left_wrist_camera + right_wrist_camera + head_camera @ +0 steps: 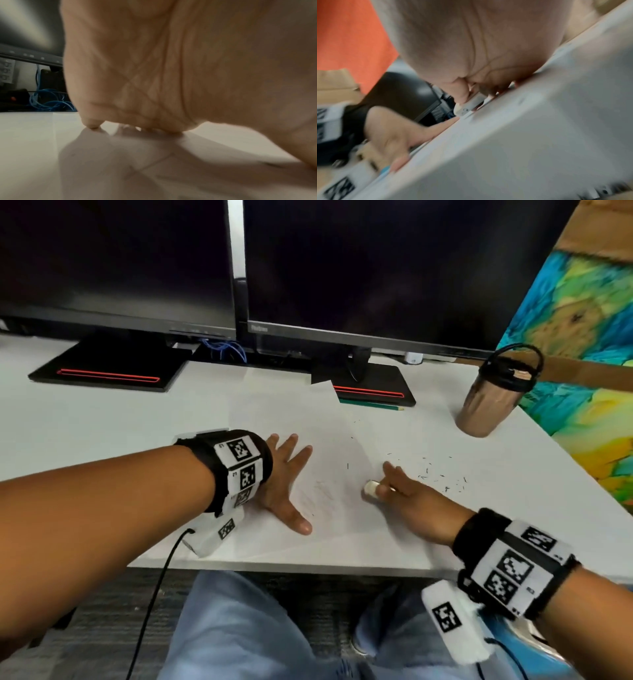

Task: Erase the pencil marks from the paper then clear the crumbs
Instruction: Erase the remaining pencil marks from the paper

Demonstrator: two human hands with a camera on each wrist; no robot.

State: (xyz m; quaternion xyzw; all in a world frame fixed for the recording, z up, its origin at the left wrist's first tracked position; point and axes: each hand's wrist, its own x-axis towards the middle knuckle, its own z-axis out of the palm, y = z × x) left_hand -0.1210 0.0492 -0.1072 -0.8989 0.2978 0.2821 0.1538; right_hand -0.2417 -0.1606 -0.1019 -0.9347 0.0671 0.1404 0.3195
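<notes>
White eraser on paper — unlabelled

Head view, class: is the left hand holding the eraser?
No. The left hand lies flat with fingers spread on the paper, while the right hand pinches the eraser.

Office workstation. Two dark monitors on black stands with red stripes stand beyond the fingers on a white surface. Blue network cables tangle behind them. Drink tumbler far right; grey carpet below.
</notes>
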